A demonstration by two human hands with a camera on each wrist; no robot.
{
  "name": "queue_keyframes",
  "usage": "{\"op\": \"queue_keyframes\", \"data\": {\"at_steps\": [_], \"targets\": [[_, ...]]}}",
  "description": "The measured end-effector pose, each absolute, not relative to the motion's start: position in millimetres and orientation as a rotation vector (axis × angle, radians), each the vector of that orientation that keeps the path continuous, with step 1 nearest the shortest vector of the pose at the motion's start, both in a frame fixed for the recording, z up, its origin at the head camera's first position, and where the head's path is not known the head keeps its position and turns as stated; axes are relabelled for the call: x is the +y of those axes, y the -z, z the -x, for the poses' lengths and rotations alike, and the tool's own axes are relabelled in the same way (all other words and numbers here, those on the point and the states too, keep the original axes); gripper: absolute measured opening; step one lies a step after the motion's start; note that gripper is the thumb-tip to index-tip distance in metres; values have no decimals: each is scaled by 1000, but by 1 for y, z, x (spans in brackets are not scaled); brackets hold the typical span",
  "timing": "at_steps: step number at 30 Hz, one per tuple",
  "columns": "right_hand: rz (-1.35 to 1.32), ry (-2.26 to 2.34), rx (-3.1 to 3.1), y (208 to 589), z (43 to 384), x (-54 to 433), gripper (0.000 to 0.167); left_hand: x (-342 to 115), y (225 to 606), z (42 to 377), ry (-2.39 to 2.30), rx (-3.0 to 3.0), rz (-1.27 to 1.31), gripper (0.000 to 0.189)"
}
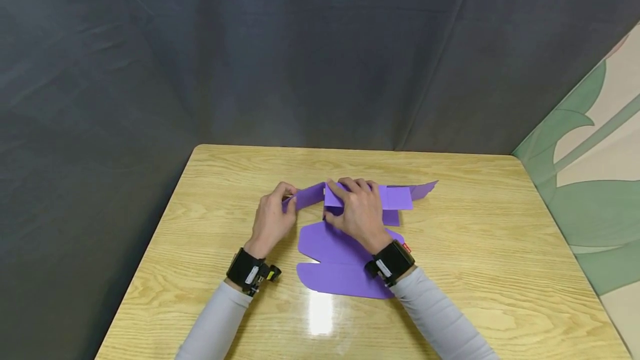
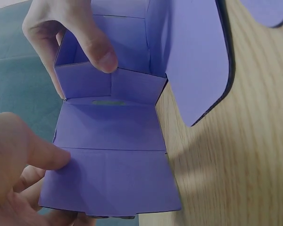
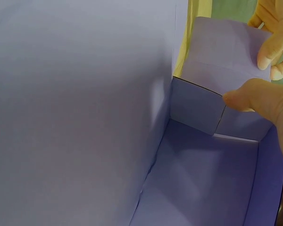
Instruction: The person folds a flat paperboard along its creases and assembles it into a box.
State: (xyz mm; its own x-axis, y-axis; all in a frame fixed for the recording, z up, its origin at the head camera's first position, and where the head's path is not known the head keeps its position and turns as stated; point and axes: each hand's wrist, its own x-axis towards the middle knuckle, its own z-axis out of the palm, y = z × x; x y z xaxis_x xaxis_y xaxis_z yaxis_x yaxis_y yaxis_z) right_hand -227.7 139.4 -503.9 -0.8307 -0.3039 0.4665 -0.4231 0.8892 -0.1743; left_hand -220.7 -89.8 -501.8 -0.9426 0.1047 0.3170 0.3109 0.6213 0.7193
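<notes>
A purple cardboard box, partly folded, lies on the table. My left hand pinches the outer edge of its long end flap, thumb on the inner face and fingers behind, as the left wrist view shows. With my right hand I grip the same end of the box; the thumb rests on the top edge where two short folded flaps meet. A narrow slot shows at the foot of these flaps. The box floor is visible inside. My right fingertips are partly hidden behind the wall.
The wide lid panel with rounded flaps spreads toward me on the wooden table. Another end flap sticks out on the right. A small red tag shows beside my right wrist. Dark cloth hangs behind the table.
</notes>
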Motion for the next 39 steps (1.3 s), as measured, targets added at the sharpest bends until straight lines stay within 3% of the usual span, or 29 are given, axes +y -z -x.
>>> {"op": "queue_keyframes", "data": {"at_steps": [39], "targets": [[-540,-379,-2581,508,230,140,75,-65,492,202,1335,-2691,479,30]]}}
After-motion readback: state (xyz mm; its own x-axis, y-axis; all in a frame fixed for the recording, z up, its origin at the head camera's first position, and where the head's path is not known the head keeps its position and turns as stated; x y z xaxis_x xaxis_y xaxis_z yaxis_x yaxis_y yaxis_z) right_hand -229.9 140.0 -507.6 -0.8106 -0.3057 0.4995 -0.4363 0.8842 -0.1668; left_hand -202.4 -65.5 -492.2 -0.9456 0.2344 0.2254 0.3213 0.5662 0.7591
